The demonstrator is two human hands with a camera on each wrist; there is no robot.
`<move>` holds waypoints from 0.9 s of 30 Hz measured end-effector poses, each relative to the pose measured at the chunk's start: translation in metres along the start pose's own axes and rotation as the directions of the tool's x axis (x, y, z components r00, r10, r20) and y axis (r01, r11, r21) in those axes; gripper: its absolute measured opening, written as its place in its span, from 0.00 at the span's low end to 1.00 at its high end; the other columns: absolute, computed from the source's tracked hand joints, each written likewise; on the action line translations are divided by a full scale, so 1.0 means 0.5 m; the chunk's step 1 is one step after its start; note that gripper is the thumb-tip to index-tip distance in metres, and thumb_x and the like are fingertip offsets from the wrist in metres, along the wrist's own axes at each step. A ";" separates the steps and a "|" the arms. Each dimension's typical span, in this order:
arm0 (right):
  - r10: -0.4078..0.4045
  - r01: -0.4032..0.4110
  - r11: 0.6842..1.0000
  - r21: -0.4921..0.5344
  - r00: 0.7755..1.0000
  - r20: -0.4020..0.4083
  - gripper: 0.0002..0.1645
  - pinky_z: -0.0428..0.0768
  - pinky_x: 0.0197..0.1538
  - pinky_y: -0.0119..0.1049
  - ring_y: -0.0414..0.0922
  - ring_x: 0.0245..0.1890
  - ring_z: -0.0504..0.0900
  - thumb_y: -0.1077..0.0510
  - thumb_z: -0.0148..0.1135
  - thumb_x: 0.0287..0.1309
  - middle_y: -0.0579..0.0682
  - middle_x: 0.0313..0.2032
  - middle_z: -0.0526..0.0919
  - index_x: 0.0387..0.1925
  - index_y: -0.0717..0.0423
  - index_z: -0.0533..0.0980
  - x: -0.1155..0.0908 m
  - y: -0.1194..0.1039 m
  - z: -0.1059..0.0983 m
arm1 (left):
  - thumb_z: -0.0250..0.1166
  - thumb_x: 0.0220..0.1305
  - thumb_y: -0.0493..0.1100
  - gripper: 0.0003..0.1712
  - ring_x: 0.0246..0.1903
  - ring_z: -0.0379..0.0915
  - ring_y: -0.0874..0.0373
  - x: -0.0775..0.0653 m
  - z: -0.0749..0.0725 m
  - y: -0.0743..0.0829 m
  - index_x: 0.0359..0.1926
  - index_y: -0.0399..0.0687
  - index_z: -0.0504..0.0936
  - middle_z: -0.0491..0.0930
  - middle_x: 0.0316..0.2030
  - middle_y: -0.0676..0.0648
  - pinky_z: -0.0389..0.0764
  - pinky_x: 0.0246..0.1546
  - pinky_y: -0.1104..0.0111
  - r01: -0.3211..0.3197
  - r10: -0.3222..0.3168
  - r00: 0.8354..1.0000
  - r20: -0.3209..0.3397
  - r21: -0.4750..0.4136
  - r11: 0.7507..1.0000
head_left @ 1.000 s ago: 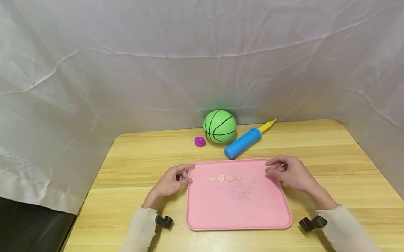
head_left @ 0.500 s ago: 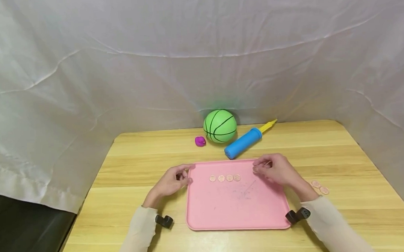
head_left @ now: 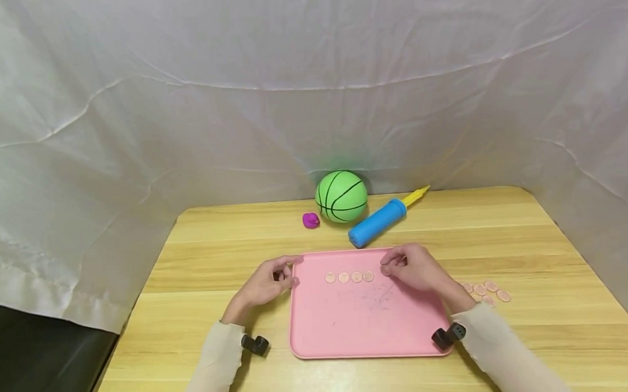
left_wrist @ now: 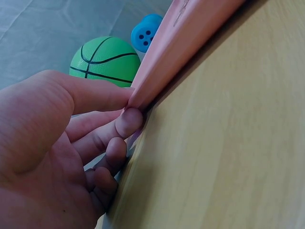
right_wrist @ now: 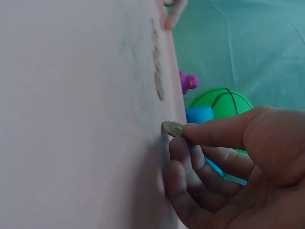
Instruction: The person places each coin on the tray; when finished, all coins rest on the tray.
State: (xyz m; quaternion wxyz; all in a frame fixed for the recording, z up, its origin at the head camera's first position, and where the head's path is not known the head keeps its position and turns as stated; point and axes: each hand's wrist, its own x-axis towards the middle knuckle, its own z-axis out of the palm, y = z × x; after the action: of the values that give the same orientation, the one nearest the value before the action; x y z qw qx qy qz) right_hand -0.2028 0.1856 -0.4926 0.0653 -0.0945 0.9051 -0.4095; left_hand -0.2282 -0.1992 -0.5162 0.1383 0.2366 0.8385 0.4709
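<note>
My left hand (head_left: 264, 282) pinches the left rim of the pink tray (head_left: 370, 340) near its far corner; in the left wrist view the thumb lies on one side of the rim and a fingertip on the other. Several copper-coloured coins (head_left: 344, 278) lie in a straight row on the tray's far part. To the right of this row, my right hand (head_left: 414, 267) holds a coin (right_wrist: 172, 128) between thumb and fingertip, its edge right at the tray's surface. The other fingers of that hand are curled beneath the thumb.
More coins (head_left: 490, 286) lie loose on the wooden table (head_left: 552, 337), partly behind my right wrist. Beyond the tray are a green ball (head_left: 341, 196) with black lines, a small purple rubber duck (head_left: 311, 220) and a blue hand pump (head_left: 378, 222) with a yellow tip. A grey cloth hangs behind.
My right hand has moved left over the tray, from its right rim to beside the coin row, which uncovers more loose coins on the table. My left hand has stayed on the rim.
</note>
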 end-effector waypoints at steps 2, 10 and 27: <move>-0.010 0.010 1.000 -0.021 1.000 0.005 0.05 0.79 0.41 0.32 0.42 0.37 0.81 0.61 0.72 0.68 0.50 0.35 0.89 0.43 0.58 0.89 0.002 -0.001 0.008 | 0.67 0.73 0.31 0.30 0.32 0.69 0.59 0.000 0.000 0.000 0.74 0.30 0.75 0.83 0.35 0.37 0.69 0.34 0.75 -0.002 0.002 1.000 -0.001 -0.003 1.000; -0.011 0.011 0.996 -0.090 1.000 -0.003 0.07 0.79 0.43 0.33 0.41 0.36 0.81 0.64 0.69 0.67 0.47 0.34 0.89 0.42 0.56 0.89 0.012 -0.009 0.024 | 0.66 0.73 0.31 0.30 0.32 0.69 0.61 0.000 -0.002 -0.001 0.74 0.32 0.75 0.83 0.35 0.41 0.71 0.35 0.76 0.003 -0.003 1.000 0.001 0.013 1.000; -0.008 0.005 0.999 -0.048 0.999 -0.050 0.07 0.81 0.48 0.38 0.44 0.40 0.82 0.62 0.67 0.71 0.50 0.39 0.88 0.46 0.57 0.87 -0.001 -0.009 0.025 | 0.68 0.72 0.32 0.31 0.33 0.69 0.59 0.001 -0.001 -0.002 0.74 0.32 0.76 0.82 0.36 0.40 0.72 0.36 0.76 -0.002 0.002 1.000 -0.007 0.006 1.000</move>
State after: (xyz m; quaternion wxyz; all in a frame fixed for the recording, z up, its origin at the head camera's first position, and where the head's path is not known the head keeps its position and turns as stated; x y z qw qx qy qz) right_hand -0.1991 0.1737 -0.4972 0.0389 -0.0887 0.9157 -0.3901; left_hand -0.2291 -0.1999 -0.5169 0.1344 0.2360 0.8402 0.4694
